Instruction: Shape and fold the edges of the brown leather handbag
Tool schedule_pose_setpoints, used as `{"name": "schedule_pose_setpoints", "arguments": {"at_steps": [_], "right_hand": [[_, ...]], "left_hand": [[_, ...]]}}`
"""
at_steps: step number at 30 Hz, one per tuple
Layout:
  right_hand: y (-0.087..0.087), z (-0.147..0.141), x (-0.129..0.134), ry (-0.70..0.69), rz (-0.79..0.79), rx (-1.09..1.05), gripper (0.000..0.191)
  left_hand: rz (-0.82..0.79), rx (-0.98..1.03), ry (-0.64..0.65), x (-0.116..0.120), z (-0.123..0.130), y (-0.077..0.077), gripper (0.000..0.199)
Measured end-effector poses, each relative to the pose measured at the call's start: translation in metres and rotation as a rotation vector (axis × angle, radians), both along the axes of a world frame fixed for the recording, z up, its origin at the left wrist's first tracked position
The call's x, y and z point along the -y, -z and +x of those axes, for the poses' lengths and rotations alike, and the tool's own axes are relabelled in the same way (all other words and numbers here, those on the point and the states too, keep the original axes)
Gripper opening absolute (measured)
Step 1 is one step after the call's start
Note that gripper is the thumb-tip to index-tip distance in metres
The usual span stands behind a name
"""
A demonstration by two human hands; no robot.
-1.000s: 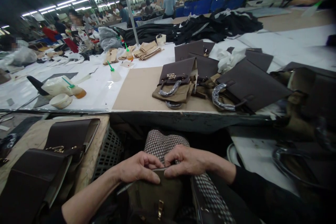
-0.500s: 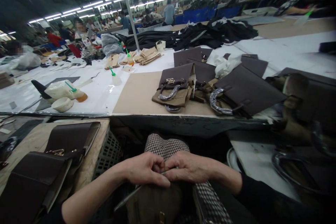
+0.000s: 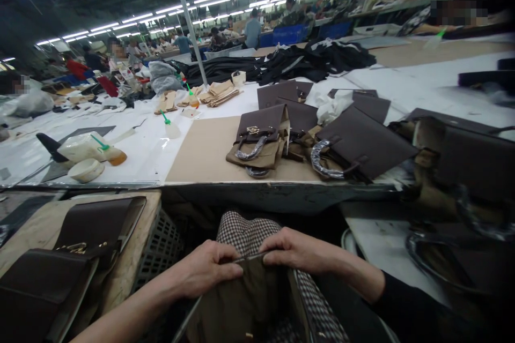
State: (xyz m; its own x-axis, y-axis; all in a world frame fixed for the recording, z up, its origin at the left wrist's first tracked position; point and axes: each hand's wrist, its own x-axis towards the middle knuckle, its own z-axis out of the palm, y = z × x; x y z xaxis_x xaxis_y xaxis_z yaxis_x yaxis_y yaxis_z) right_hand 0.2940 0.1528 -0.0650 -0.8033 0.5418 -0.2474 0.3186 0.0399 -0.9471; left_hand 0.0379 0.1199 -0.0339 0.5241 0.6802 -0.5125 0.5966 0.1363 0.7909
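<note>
A handbag (image 3: 237, 300) with an olive-brown fabric side rests in my lap, low in the view. My left hand (image 3: 211, 268) pinches its upper edge between thumb and fingers. A short way to the right, my right hand (image 3: 295, 249) pinches the same edge, with a stretch of thin rim showing between the two hands. Checked cloth (image 3: 243, 230) lies beyond my hands and more shows at the right of the bag. The bag's lower part is dark and runs out of view.
On the table ahead stands a dark brown handbag (image 3: 257, 134) with wrapped handles, beside several more. Glue bottles (image 3: 112, 155) and a round tub (image 3: 86, 170) sit at left. Two brown bags (image 3: 92, 225) lie on a side table by a plastic crate (image 3: 161, 238). Other people work further off.
My hands have moved apart, from nearly touching to a gap along the bag's edge. More of the olive-brown fabric shows between them. The view has shifted slightly.
</note>
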Motion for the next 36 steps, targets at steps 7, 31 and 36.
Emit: {"name": "schedule_pose_setpoints", "arguments": {"at_steps": [7, 31, 36], "right_hand": [[-0.002, -0.001, 0.010, 0.037, 0.077, 0.026, 0.021], [-0.014, 0.023, 0.022, 0.070, 0.090, 0.126, 0.013], [-0.036, 0.040, 0.048, 0.082, 0.066, 0.234, 0.025]], "left_hand": [[0.126, 0.025, 0.046, -0.002, 0.018, -0.007, 0.020], [0.570, -0.263, 0.368, -0.006, 0.060, -0.013, 0.034], [0.800, -0.525, 0.510, -0.003, 0.066, -0.009, 0.043]]}}
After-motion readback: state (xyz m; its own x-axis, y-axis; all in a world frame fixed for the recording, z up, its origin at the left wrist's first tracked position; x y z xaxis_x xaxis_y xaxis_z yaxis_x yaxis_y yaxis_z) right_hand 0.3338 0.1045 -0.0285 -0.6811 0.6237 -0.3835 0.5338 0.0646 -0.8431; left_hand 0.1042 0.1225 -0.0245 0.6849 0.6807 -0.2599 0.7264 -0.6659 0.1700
